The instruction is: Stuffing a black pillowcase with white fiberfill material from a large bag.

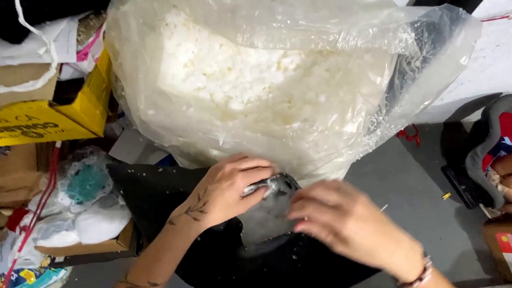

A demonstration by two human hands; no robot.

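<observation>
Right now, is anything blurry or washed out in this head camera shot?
In the head view, the right hand is smeared by motion blur, while the left hand is sharper; the white stuffing in the clear plastic bag is overexposed, losing detail, and the film shows glare streaks; the dark fabric under the hands is nearly featureless shadow.

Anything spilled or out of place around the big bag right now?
Yes. White crumbs from the clear plastic bag are scattered on the black cloth below it and on the grey floor. Both the left hand and right hand pinch a small grey piece.
</observation>
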